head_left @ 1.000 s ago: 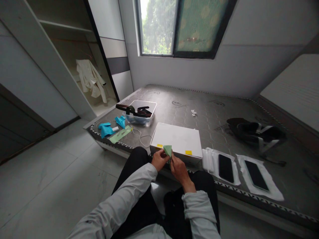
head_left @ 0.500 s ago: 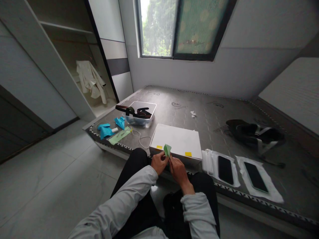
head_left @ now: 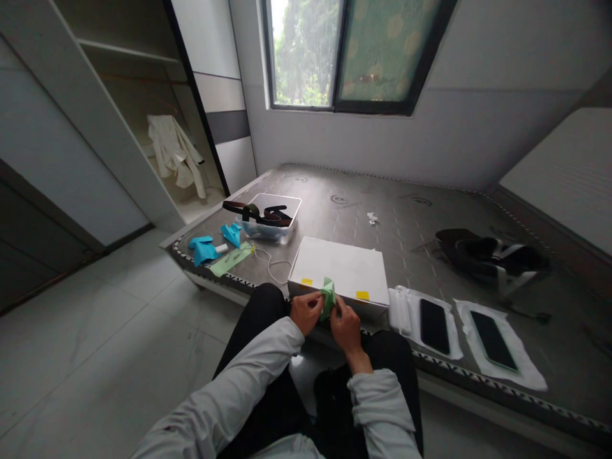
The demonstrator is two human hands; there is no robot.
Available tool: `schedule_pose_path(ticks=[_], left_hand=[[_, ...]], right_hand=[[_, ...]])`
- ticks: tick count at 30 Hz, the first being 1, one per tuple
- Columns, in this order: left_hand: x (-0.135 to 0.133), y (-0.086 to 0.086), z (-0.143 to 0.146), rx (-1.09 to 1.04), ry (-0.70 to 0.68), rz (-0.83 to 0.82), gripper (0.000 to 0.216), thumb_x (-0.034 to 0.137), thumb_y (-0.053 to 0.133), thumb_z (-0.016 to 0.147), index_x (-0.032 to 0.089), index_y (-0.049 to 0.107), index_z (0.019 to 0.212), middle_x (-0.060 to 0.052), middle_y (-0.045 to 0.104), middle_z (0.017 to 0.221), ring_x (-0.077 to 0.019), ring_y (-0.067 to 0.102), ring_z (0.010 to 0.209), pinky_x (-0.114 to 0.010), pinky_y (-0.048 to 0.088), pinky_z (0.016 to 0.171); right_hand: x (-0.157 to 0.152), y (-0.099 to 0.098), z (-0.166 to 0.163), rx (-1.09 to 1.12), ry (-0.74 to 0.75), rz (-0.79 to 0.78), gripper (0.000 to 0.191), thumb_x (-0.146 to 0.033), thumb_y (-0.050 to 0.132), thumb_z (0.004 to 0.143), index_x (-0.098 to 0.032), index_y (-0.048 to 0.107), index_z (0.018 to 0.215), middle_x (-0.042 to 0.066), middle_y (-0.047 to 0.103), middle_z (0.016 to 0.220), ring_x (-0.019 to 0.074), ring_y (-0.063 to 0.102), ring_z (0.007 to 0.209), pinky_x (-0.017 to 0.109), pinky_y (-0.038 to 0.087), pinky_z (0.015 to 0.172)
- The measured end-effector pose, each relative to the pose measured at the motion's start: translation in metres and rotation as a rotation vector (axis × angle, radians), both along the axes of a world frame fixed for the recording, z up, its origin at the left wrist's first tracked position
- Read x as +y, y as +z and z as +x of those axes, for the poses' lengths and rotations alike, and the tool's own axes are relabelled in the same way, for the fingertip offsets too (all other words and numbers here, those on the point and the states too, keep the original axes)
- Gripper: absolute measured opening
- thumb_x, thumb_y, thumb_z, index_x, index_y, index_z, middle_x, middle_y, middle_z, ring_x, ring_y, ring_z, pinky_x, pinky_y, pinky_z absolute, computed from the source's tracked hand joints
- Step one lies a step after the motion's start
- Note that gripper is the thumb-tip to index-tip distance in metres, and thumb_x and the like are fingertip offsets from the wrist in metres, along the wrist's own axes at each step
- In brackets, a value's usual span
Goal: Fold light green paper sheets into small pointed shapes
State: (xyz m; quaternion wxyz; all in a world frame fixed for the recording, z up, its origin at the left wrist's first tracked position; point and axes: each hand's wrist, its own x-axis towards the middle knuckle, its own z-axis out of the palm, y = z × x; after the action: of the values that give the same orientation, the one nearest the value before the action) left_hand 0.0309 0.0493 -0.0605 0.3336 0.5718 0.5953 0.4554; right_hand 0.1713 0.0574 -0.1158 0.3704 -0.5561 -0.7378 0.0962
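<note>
A piece of folded green paper (head_left: 327, 297) is held up between my two hands, over the near edge of the white box (head_left: 342, 264). My left hand (head_left: 306, 313) pinches its left side. On the other side, the fingers of my right hand (head_left: 345, 325) are closed on it. The lower part of the paper is partly hidden by my fingers. Two yellow stickers (head_left: 362, 296) sit at the front edge of the box lid.
Left of the box lie a white cord (head_left: 270, 262), a green strip (head_left: 232, 260), blue folded pieces (head_left: 203, 250) and a clear plastic bin (head_left: 272, 234) with belts. To the right are two dark phones (head_left: 435, 326) on white wrapping and a black cap-like bag (head_left: 492, 255).
The green paper has turned and opened out between my hands, showing more of its length. My right hand has shifted slightly to the right, away from the left.
</note>
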Motion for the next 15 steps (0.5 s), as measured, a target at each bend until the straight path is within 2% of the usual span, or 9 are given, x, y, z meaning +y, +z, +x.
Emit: schedule_pose_path(ticks=[5, 9, 11, 13, 15], left_hand=[[-0.004, -0.001, 0.002, 0.085, -0.092, 0.072, 0.035, 0.044, 0.049, 0.085, 0.021, 0.074, 0.093, -0.004, 0.076, 0.089, -0.0132, 0.069, 0.081, -0.019, 0.049, 0.074], [-0.005, -0.007, 0.006, 0.258, -0.076, 0.039, 0.031, 0.047, 0.056, 0.080, 0.021, 0.071, 0.087, -0.005, 0.074, 0.084, -0.0145, 0.067, 0.077, -0.020, 0.045, 0.068], [-0.004, -0.010, 0.006, 0.303, -0.061, -0.003, 0.032, 0.047, 0.054, 0.080, 0.020, 0.071, 0.085, -0.007, 0.073, 0.080, -0.0158, 0.066, 0.074, -0.021, 0.044, 0.066], [-0.001, -0.012, 0.004, 0.277, -0.063, -0.026, 0.033, 0.040, 0.046, 0.085, 0.020, 0.071, 0.090, -0.008, 0.074, 0.083, -0.0167, 0.067, 0.077, -0.022, 0.046, 0.069], [0.002, -0.013, 0.001, 0.191, -0.060, -0.033, 0.035, 0.029, 0.039, 0.086, 0.023, 0.070, 0.103, -0.007, 0.074, 0.099, -0.0173, 0.068, 0.090, -0.025, 0.049, 0.081]], right_hand=[[0.000, 0.001, 0.004, 0.035, -0.031, -0.017, 0.035, -0.027, 0.040, 0.091, -0.014, 0.067, 0.108, 0.012, 0.070, 0.083, 0.0226, 0.064, 0.079, 0.032, 0.047, 0.073], [-0.001, 0.004, 0.007, 0.057, 0.012, -0.030, 0.030, -0.025, 0.045, 0.087, -0.017, 0.071, 0.102, 0.011, 0.071, 0.085, 0.0223, 0.061, 0.080, 0.032, 0.045, 0.078], [0.000, 0.004, 0.008, 0.079, 0.021, -0.047, 0.028, -0.027, 0.049, 0.085, -0.019, 0.072, 0.100, 0.009, 0.071, 0.083, 0.0222, 0.059, 0.079, 0.033, 0.045, 0.080], [0.001, 0.004, 0.009, 0.119, -0.008, -0.069, 0.030, -0.032, 0.050, 0.085, -0.018, 0.072, 0.099, 0.010, 0.070, 0.082, 0.0236, 0.058, 0.080, 0.034, 0.044, 0.081], [0.002, 0.005, 0.011, 0.178, -0.067, -0.098, 0.036, -0.038, 0.047, 0.087, -0.016, 0.071, 0.101, 0.012, 0.070, 0.084, 0.0253, 0.059, 0.081, 0.036, 0.044, 0.079]])
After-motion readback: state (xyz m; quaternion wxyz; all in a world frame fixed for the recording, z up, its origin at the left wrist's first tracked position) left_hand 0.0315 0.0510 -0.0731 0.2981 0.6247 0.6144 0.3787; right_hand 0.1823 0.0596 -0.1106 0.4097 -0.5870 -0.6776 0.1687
